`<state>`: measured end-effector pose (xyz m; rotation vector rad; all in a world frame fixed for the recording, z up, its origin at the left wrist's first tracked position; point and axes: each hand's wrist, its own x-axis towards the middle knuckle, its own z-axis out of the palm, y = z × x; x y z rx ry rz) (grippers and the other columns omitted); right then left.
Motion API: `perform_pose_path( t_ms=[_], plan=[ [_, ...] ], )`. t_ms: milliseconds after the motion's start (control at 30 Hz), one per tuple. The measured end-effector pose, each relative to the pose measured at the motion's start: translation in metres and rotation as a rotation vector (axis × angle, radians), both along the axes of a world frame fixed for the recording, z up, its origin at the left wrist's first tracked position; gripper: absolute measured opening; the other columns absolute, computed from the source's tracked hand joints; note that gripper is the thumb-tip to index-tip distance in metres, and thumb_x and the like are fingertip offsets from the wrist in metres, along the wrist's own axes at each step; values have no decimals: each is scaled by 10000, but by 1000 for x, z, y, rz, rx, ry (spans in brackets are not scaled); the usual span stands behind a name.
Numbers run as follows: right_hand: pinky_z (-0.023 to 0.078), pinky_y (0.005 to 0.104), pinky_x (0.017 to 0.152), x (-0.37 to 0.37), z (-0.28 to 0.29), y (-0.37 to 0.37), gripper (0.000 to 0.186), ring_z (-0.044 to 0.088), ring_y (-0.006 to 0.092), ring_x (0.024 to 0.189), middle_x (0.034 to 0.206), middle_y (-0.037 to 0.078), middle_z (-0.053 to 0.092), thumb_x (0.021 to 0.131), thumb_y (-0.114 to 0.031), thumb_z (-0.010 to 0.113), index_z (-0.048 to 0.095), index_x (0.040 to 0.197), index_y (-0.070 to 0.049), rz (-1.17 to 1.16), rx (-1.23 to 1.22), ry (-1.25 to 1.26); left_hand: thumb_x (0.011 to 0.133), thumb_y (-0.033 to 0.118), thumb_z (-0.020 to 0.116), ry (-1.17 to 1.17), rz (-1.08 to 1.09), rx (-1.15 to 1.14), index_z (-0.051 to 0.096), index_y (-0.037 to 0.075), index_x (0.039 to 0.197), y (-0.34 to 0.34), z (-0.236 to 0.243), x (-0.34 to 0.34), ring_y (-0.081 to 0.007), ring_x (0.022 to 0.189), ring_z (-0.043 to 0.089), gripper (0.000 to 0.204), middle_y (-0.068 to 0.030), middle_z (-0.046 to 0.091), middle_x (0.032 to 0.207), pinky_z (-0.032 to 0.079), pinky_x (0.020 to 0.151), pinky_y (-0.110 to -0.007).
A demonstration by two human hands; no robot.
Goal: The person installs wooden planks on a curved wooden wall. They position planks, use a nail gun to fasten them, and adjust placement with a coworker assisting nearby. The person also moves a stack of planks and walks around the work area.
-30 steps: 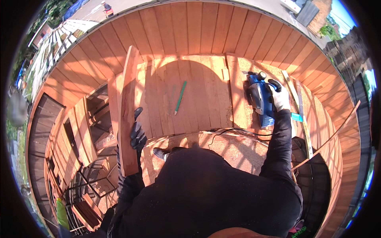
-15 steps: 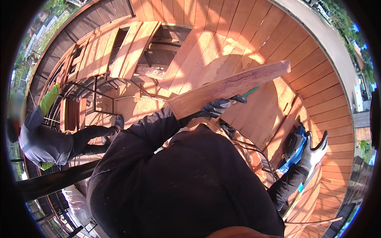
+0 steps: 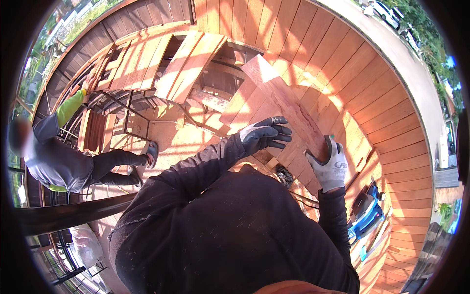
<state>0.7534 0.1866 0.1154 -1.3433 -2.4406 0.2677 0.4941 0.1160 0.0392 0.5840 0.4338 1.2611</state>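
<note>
- Co-worker (image 3: 59, 158) at far left, one yellow-green-sleeved arm stretched out to the slatted planking.
- Stack of short reddish boards (image 3: 88, 131) beside that co-worker, just below the planking.
- Slatted planking (image 3: 139, 66) curving along the wall over a dark frame, with gaps between groups of slats; a likely trap for anything dropped on that side.
- Planked desk (image 3: 245, 102), curved, striped with sun and shadow, carrying the power tool farther right.
- Left grip (image 3: 264, 134) in a dark-and-grey glove, fingers spread, nothing held, just beside the left edge of the reddish-brown board; contact impossible to tell.
- Reddish-brown board (image 3: 289, 103) slanting over the desk, far end up and to the left, near end in hand, a rough dark streak along its face. Possible trouble: far end dipping or twisting, from support at one end only.
- Right grip (image 3: 334, 169) in a white glove with dark fingers, clasped around the near end of the board. Possible slip, from a hold so close to that end.
- Black power cable (image 3: 304, 200) beside the right forearm; possible snag, from a sleeve catching it.
- Blue handheld power planer (image 3: 369, 215) at right, untouched, near the right forearm; possible knock, from a wide elbow or swinging board.
</note>
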Motion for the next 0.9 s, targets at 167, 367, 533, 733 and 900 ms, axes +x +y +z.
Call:
perform_pose_path(
  t_ms=[167, 367, 533, 733, 900],
  plan=[
    [487, 439, 891, -103, -32, -33, 787, 575, 386, 1061, 1164, 228, 540, 750, -405, 784, 439, 1361, -49, 106, -194, 192, 979, 258, 569, 198, 555, -261, 444, 46, 1350, 25, -4, -30, -201, 1062, 610, 445, -83, 591, 1212, 515, 921, -401],
    [467, 446, 922, -164, -76, -5, 616, 565, 385, 1076, 1125, 207, 582, 819, -345, 730, 508, 1322, -68, 124, -312, 346, 955, 305, 593, 462, 683, -220, 602, 0, 1056, 70, -49, -154, -136, 845, 580, 321, -57, 649, 928, 469, 753, -291],
    [325, 485, 1083, -177, -108, 45, 579, 433, 357, 1274, 1297, 176, 524, 858, -356, 670, 495, 1348, -104, -196, -1, 18, 933, 328, 610, 610, 553, -273, 631, 19, 1012, 117, -96, -236, -154, 784, 598, 320, -60, 648, 866, 489, 725, -311],
    [271, 480, 1122, -178, -143, 59, 601, 376, 344, 1315, 1357, 162, 465, 855, -370, 666, 483, 1364, -108, -267, 91, -44, 923, 348, 634, 693, 369, -206, 613, 13, 1095, 144, -144, -256, -145, 860, 600, 378, -55, 650, 957, 498, 756, -305],
    [279, 481, 1119, -181, -146, 61, 594, 380, 342, 1304, 1348, 165, 468, 850, -381, 668, 499, 1349, -105, -276, 114, -49, 947, 370, 588, 877, 342, -193, 602, -41, 1107, 167, -186, -258, -220, 927, 611, 441, -139, 670, 1010, 474, 817, -323]
  ],
)
